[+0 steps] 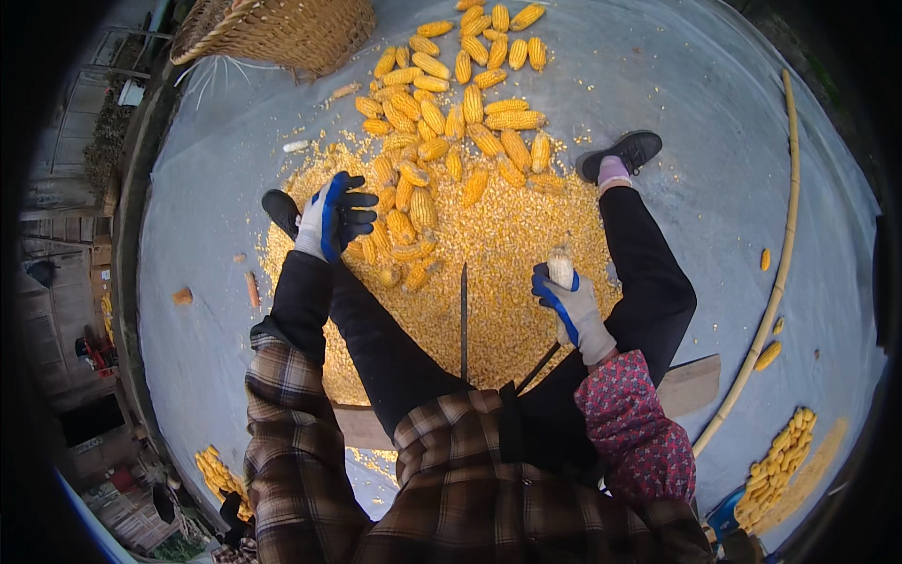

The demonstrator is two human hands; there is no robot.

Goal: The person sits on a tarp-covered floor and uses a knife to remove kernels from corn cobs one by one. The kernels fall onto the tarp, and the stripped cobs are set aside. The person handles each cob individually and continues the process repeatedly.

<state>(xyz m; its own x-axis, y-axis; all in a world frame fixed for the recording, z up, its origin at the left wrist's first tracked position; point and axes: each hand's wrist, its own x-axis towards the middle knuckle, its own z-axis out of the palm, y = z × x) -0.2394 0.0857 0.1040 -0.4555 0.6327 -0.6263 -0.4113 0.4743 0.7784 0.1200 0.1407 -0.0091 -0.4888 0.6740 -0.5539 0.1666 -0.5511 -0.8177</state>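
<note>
My left hand (338, 217), in a white and blue work glove, hangs over the left edge of the corn heap, fingers apart, with nothing seen in it. A bare, pale corncob (561, 271) stands upright in my right hand (574, 307), which wears a matching glove. Loose corn kernels (500, 247) spread between my legs. Unshelled corn ears (423, 209) lie on the heap beside my left hand, with more farther off. A thin dark rod (464, 321) points away from me over the kernels. Another dark rod (539, 368) runs beneath my right hand.
A wicker basket (310, 35) stands at the far left on the grey sheet (204, 233). A bamboo pole (771, 310) lies along the right. A wooden board (690, 384) is under me. More corn piles (779, 465) lie at the lower right and lower left (222, 479).
</note>
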